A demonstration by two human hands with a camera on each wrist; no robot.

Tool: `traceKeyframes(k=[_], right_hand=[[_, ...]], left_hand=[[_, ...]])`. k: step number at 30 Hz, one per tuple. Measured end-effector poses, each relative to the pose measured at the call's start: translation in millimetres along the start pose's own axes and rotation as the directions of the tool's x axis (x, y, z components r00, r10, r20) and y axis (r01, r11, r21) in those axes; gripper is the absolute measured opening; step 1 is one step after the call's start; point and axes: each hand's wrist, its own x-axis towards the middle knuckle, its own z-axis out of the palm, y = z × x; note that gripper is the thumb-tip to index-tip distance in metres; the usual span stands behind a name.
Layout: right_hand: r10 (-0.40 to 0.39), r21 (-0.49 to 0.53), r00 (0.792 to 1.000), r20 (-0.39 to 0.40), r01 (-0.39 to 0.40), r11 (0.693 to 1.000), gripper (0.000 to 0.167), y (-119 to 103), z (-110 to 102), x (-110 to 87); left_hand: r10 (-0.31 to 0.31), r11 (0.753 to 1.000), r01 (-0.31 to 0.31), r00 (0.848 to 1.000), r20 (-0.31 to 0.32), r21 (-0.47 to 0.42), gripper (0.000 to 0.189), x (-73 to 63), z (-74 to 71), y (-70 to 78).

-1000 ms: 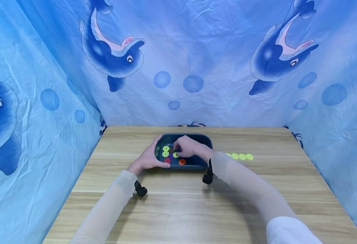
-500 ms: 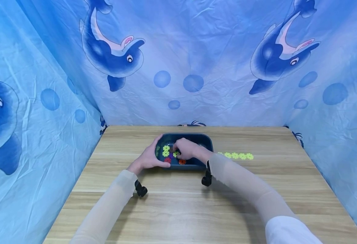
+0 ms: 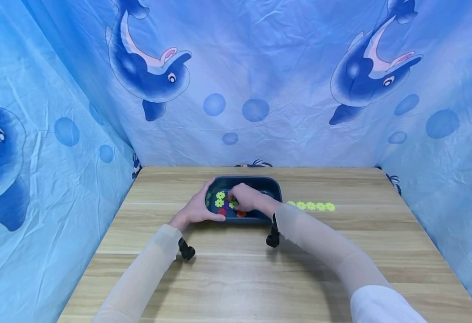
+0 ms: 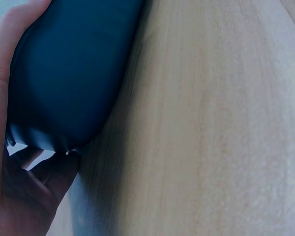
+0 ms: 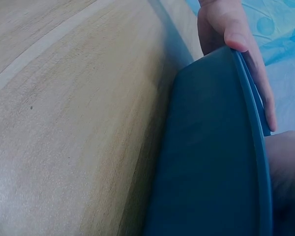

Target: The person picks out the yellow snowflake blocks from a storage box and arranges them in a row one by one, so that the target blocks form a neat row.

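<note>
A dark blue plastic basin (image 3: 266,217) stands near the back of the table with several flower-shaped plastic pieces in it. My left hand (image 3: 197,208) grips its left end, thumb along the front rim and fingers round the end wall. Inside the basin my right hand (image 3: 245,196) reaches down with bent fingers, pinching a yellow-green flower piece (image 3: 233,204). Left of it lie two more yellow-green pieces, a far flower (image 3: 220,195) and a near flower (image 3: 219,203). A red flower (image 3: 221,211) and an orange flower (image 3: 241,214) sit near the front wall. The basin wall hides the right fingertips in the right wrist view.
A row of several yellow-green flower pieces (image 3: 310,206) lies on the wooden table (image 3: 236,278) right of the basin, its left end close to the right sleeve. Blue dolphin-printed cloth (image 3: 256,58) encloses the table's back and sides.
My right hand has shifted slightly down inside the basin, and its forearm a little left, uncovering more of the flower row. The left hand keeps its grip in place.
</note>
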Motion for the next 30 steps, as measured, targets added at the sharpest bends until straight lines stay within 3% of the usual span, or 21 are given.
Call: traceKeyframes(k=[9, 30], right_hand=[[0.037, 0.113, 0.999, 0.006, -0.038, 0.993, 0.031, 2.5, 2.6, -3.4], [0.042, 0.131, 0.998, -0.053, -0.035, 0.991, 0.028, 14.4, -17.8, -18.6]], left_hand=[[0.001, 1.000, -0.001, 1.000, 0.009, 0.012, 0.134, -1.3, 2.8, 3.2], [-0.031, 0.999, 0.031, 1.000, -0.007, 0.012, 0.135, -3.1, 0.6, 5.5]])
